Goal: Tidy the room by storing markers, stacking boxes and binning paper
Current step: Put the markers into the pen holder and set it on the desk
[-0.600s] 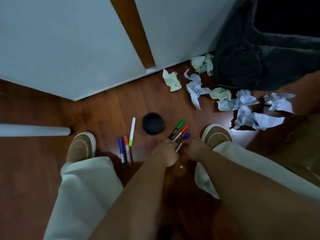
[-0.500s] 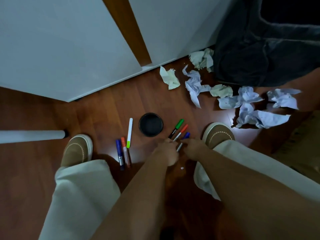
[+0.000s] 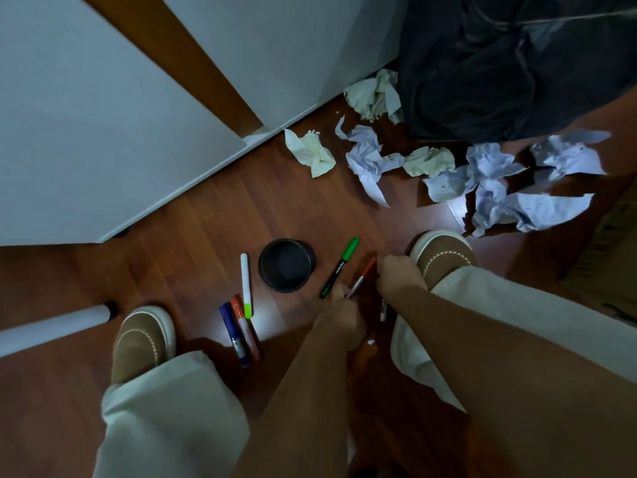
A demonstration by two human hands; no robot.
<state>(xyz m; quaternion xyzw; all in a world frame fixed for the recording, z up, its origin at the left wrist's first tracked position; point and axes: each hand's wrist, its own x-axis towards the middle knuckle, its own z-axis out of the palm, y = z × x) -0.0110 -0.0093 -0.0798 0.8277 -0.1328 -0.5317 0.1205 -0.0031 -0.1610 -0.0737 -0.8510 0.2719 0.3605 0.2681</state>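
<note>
The left hand (image 3: 339, 313) pinches the ends of the green marker (image 3: 339, 267) and red marker (image 3: 362, 277); the right hand (image 3: 396, 274), curled, hides its grip. The black cup (image 3: 286, 264) stands at nine o'clock of these markers, three more markers (image 3: 241, 319) beyond it. Crumpled paper (image 3: 448, 174) lies at twelve to two o'clock before the dark bin bag (image 3: 499, 70).

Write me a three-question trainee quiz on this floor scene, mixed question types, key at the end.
1. True or false: the black cup already holds a marker.
2. Multiple choice: the green-capped marker lies A) to the right of the cup, B) inside the cup, C) among the crumpled paper.
3. Fill in: the left hand grips the lower ends of the green-capped marker and the ____-capped marker.

Key:
1. False; its inside looks empty.
2. A.
3. Red. The right hand is closed beside its cap end.
</note>
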